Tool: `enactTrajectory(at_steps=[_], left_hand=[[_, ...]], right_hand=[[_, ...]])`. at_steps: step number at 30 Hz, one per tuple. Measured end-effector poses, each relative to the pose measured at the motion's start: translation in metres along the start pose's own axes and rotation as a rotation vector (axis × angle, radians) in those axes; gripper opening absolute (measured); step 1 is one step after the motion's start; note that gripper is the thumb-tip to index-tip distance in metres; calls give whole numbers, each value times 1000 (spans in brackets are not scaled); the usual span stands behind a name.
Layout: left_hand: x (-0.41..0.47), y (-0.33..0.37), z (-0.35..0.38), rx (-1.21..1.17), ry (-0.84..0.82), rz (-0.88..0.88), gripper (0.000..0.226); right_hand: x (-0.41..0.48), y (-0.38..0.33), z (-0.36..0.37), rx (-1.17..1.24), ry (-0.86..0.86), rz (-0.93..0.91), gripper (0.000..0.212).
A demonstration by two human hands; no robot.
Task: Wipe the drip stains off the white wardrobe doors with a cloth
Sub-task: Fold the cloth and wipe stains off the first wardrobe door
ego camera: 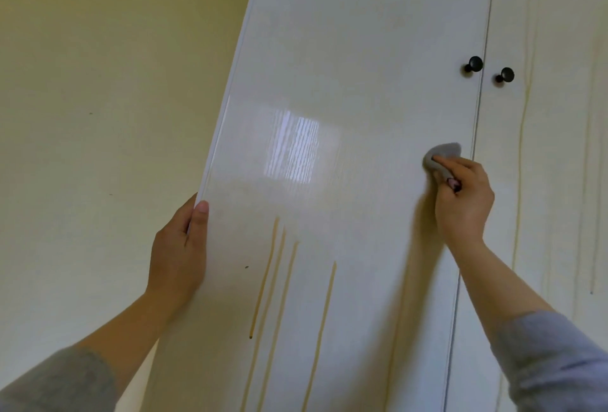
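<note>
The white left wardrobe door [345, 49] fills the middle of the view. Several brown drip stains [263, 280] run down its lower half. My right hand [464, 197] grips a small grey cloth [442, 152] and presses it against the door near its right edge, below the knob. My left hand [179, 253] holds the door's left edge, thumb on the front face and fingers behind. The right wardrobe door [552, 148] carries fainter yellowish drip streaks [521, 148] from top to bottom.
Two round black knobs [473, 64] [505, 75] sit either side of the gap between the doors. A pale yellow wall [98, 115] lies to the left of the wardrobe. A bright window reflection [292, 145] shines on the left door.
</note>
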State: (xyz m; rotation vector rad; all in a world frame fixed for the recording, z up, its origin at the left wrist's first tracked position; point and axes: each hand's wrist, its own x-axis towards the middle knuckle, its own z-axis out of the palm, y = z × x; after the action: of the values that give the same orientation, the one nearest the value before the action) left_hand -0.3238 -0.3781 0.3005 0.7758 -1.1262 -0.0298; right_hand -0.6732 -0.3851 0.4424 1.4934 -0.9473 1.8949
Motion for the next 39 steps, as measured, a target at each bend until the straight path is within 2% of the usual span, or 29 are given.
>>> enactTrajectory(at_steps=[3, 6, 10, 13, 16, 19, 23, 27, 29, 32, 35, 37, 39], left_hand=[[0, 1, 0, 1, 6, -3, 47], [0, 4, 1, 20, 11, 1, 45], [0, 4, 0, 24, 4, -25, 44], [-1, 6, 0, 36, 6, -26, 44], [-1, 6, 0, 62, 13, -14, 46], [-1, 6, -1, 62, 12, -15, 45], [-1, 10, 1, 56, 19, -31, 44], [-3, 14, 0, 71, 7, -37, 46], [-3, 18, -1, 62, -8, -77, 47], [-12, 20, -7, 41, -43, -130, 46], [-31, 6, -22, 9, -105, -209, 44], [-40, -7, -33, 14, -174, -245, 46], [-43, -16, -43, -16, -226, -300, 48]], right_hand=[[-35, 6, 6, 27, -28, -50, 45], [-108, 9, 1, 35, -130, -157, 51], [-153, 4, -18, 106, -271, -149, 49], [-110, 2, -20, 74, -101, -102, 49], [-59, 16, -18, 21, 42, 73, 43], [-60, 31, -16, 18, 23, 92, 45], [-122, 36, -15, 6, 7, 65, 49], [-188, 24, -29, 63, -124, 92, 53], [-198, 13, -35, 128, -196, 101, 53], [-184, -12, -36, 201, -183, 91, 53], [-160, -47, -18, 268, -192, 9, 51], [-150, -74, 3, 263, -240, -125, 41], [-140, -101, 28, 249, -302, -250, 40]])
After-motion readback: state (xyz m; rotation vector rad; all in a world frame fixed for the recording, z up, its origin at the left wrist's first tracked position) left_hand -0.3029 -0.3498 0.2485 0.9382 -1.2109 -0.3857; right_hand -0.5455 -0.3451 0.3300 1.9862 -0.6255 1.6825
